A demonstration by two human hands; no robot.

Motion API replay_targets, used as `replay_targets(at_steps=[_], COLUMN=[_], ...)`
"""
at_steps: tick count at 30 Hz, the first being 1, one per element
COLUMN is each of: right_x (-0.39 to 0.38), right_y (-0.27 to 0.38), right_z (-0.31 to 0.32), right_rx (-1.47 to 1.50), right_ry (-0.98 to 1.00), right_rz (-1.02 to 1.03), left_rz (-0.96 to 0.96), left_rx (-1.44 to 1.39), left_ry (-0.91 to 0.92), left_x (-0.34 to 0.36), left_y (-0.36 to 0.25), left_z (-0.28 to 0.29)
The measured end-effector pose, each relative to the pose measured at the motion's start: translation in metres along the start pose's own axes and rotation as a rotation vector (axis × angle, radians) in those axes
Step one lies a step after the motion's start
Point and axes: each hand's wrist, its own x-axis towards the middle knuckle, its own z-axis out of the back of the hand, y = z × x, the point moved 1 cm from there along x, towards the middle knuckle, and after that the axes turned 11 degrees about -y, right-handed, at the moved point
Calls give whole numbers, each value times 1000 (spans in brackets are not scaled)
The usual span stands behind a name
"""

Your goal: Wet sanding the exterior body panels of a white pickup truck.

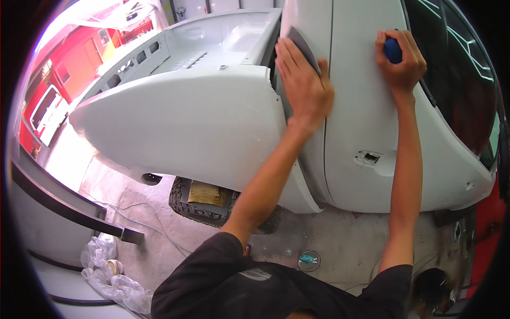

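Note:
A white pickup body [202, 117] in primer fills the view, its cab panel [361, 106] on the right and its open bed on the left. My left hand [303, 80] lies flat on the cab's rear corner and presses a grey sanding sheet [307, 45] against it. My right hand [399, 58] is closed around a blue block or handle [393, 50], held against the cab panel near the dark window [457, 74].
A tyre [212, 204] covered with brown paper sits under the bed. Crumpled clear plastic and a tape roll [112, 266] lie on the concrete floor at the lower left. A small round lid [308, 260] lies near my feet. A red vehicle [48, 106] stands at the far left.

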Motion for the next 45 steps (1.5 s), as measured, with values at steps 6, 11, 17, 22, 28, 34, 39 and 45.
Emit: replay_targets(at_steps=[6,11,17,22,28,34,39,45], right_x=[6,2,9,14,17,14,15,7], right_y=[0,-4,3,17,19,19,15,9], right_z=[9,-1,4,8,12,8,9,6], right_rx=[42,52,23,30,27,31,34,38], right_ry=[43,-58,-19,-26,-31,-42,-45,-53], right_rz=[-26,57,63,41,46,35,56,36], left_rz=[-180,-40,-363,-30,-457,-304,-493,-165], left_rx=[49,-171,129,-47,131,34,103,-86], left_ry=[12,185,151,269,183,246,145,298], left_x=[14,42,21,81,21,61,32,79], left_y=[0,11,9,3,7,3,13,-5], left_z=[1,0,8,-3,12,3,5,0])
